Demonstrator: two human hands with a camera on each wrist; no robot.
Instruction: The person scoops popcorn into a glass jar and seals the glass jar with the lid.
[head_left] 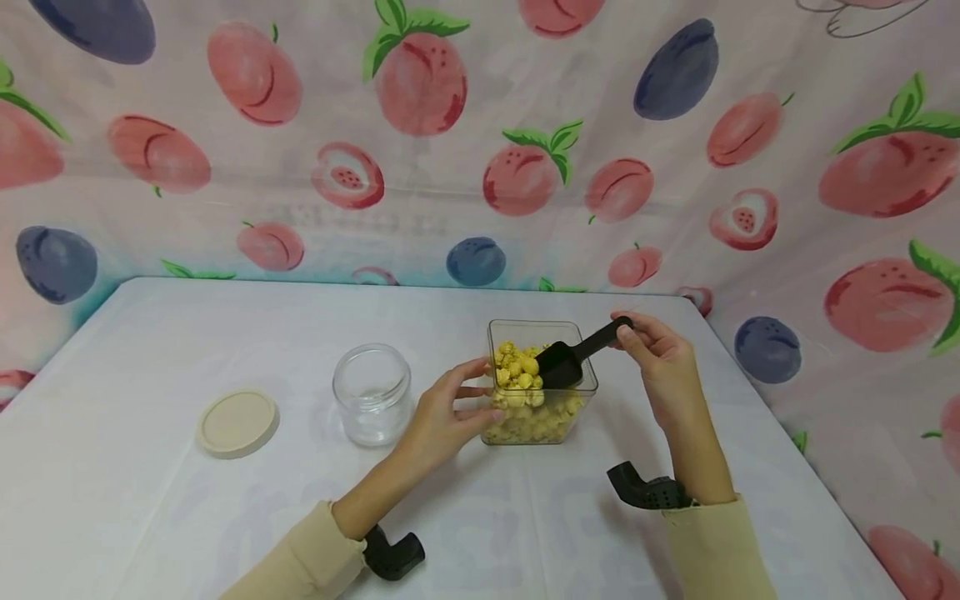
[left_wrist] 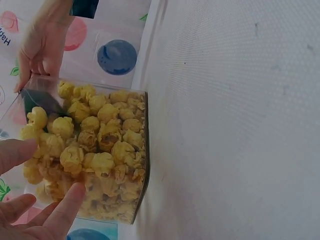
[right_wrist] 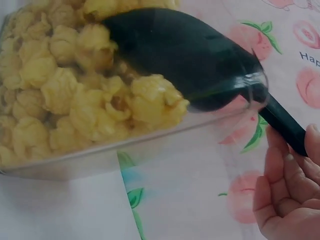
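Note:
A clear square container of yellow popcorn stands on the table. My left hand is at its left side, fingers spread and fairly straight, with fingertips against the wall. In the left wrist view, the fingers lie close to the container's side. My right hand pinches the handle end of a black scoop between thumb and fingers. The scoop slants down over the container's right rim, and its bowl rests among the popcorn, as the right wrist view also shows.
Left of the container stands a clear round jar without a lid. Farther left a cream round lid lies flat on the white table. Behind rises a fruit-print cloth. Black devices sit on both wrists.

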